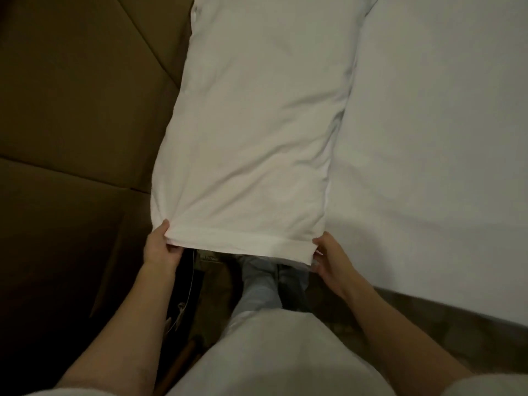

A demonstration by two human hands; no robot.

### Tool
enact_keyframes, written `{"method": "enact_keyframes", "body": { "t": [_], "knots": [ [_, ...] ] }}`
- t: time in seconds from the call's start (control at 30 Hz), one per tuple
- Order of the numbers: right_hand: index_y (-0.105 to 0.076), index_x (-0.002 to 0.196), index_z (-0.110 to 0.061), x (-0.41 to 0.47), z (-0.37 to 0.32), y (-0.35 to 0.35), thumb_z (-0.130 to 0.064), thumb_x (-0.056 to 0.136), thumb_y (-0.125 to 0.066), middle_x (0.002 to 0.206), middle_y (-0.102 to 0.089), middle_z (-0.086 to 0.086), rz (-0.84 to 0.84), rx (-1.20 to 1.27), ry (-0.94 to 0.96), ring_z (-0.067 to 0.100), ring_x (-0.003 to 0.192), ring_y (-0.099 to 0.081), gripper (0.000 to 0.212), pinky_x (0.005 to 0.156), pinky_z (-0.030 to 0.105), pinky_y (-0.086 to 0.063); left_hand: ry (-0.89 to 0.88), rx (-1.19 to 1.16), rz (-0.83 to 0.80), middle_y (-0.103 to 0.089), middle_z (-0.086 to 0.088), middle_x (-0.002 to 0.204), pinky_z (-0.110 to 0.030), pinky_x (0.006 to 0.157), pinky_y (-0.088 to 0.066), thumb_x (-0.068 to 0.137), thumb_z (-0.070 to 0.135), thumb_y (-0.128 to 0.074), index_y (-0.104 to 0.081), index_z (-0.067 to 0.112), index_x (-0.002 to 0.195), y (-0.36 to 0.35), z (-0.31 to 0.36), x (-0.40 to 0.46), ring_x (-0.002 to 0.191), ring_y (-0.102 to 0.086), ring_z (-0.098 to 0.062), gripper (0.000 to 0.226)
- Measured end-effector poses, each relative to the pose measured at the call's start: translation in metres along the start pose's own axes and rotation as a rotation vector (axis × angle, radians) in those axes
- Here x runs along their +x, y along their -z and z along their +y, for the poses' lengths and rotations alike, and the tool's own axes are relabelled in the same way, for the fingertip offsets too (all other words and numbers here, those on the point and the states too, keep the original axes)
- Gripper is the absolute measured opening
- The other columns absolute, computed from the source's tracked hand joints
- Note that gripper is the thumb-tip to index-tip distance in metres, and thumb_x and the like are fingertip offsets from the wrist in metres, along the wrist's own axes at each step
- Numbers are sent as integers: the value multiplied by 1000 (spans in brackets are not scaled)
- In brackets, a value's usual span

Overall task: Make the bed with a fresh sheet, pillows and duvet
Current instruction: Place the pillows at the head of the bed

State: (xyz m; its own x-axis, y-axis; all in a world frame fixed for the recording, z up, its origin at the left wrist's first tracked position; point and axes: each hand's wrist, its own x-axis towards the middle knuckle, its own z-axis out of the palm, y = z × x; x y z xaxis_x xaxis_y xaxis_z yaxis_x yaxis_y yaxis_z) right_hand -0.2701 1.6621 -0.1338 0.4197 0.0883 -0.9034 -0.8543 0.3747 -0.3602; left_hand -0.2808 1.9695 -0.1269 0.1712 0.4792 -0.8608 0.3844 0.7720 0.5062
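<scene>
Both hands hold the near, open end of a white pillow (pixel 251 124), one at each corner, well apart from each other across the full width of the pillowcase hem (pixel 240 242). The left hand (pixel 161 248) pinches the left corner, its thumb lying on top of the fabric and the fingers curled underneath, so the cloth bunches into small creases just above the thumb. The right hand (pixel 328 260) grips the right corner from the side, with the fingers wrapped under the hem and the thumb along its edge. The pillow stretches away from the hands, lying lengthwise with its far end out beyond them near the top of the view. Just to the right of the right hand, and running on past it, lies the white sheet (pixel 434 138) covering the mattress; the pillow's right edge rests against it. To the left of the left hand stands a brown padded headboard (pixel 74 110) with stitched panel seams, and the pillow's left edge lies beside it. Below and between the hands, the person's light shirt (pixel 274 355) and jeans (pixel 261 284) show, above a dim patterned floor (pixel 428 318).
</scene>
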Motion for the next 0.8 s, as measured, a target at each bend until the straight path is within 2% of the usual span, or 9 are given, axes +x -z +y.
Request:
{"method": "enact_keyframes", "body": {
  "t": [0.07, 0.13, 0.27, 0.33, 0.4, 0.5, 0.63, 0.73, 0.8],
  "knots": [
    [-62, 98, -14, -3, 2, -1, -4, 91, -43, 91, -68, 5, -42, 67, 43, 21, 85, -62, 22, 82, 39, -51, -11, -9, 33, -62, -4, 113, -32, 78, -54, 94, 17, -57, -59, 12, 106, 9, 3, -3, 101, -61, -19, 12],
    [-61, 89, -11, -4, 4, 6, -1, 90, -44, 84, -66, 5, -25, 44, 53, 19, 80, -60, 20, 78, 36, -51, -8, 26, 88, -62, 0, 100, -28, 70, -54, 95, 19, -56, -59, 12, 107, 19, 2, -2, 101, -60, -15, 14],
    [-44, 66, -7, 1, 16, 32, 7, 86, -46, 67, -44, 12, 225, -139, -22, 18, 62, -41, 24, 61, 27, -40, 31, 195, 180, -62, 0, 94, -28, 85, -50, 95, 16, -54, -56, 9, 126, 26, -7, 9, 91, -60, -13, 32],
    [-48, 73, -5, 8, 17, 42, 4, 88, -48, 76, -47, 15, 356, -329, -21, 22, 69, -44, 17, 66, 31, -40, 60, 252, 254, -63, -3, 102, -29, 89, -47, 93, 8, -53, -58, 5, 118, 21, -9, 20, 83, -59, -12, 26],
    [-52, 90, -6, 19, 12, 45, -6, 93, -51, 96, -53, 17, 443, -446, -2, 26, 86, -50, 3, 78, 34, -43, 34, 325, 361, -55, -11, 129, -33, 94, -45, 88, 6, -54, -52, 4, 125, 10, -8, 30, 103, -59, -22, 37],
    [-44, 113, -10, 41, -7, 34, -18, 98, -47, 116, -51, 12, 480, -323, 32, 27, 107, -50, 18, 95, 38, -42, -227, 753, 496, -36, -24, 142, -46, 104, -38, 88, 16, -54, -35, -5, 138, -18, 6, 26, 128, -40, -41, 57],
    [-33, 139, -10, 82, -44, 1, -31, 99, -45, 127, -47, 7, 432, -198, 40, 21, 106, -48, 47, 92, 36, -43, -987, 1204, 7, -36, -23, 142, -43, 111, -27, 91, 10, -53, -42, -5, 134, -64, 23, 8, 132, -31, -36, 47],
    [-43, 138, -9, 100, -62, -9, -53, 78, -66, 127, -58, 11, 319, -138, -38, 23, 99, -60, 79, 79, 35, -52, -1271, 1458, -384, -30, -11, 152, -35, 116, -16, 98, 16, -50, -38, 7, 143, -115, 40, 6, 141, -22, -26, 48],
    [-58, 123, -7, 95, -73, -10, -47, 75, -74, 115, -65, 10, 278, -105, -48, 26, 99, -64, 64, 84, 37, -53, -1385, 1611, -570, -25, -5, 156, -35, 117, -11, 99, 29, -41, -34, 14, 147, -151, 43, 8, 144, -16, -22, 50]
  ]
}}
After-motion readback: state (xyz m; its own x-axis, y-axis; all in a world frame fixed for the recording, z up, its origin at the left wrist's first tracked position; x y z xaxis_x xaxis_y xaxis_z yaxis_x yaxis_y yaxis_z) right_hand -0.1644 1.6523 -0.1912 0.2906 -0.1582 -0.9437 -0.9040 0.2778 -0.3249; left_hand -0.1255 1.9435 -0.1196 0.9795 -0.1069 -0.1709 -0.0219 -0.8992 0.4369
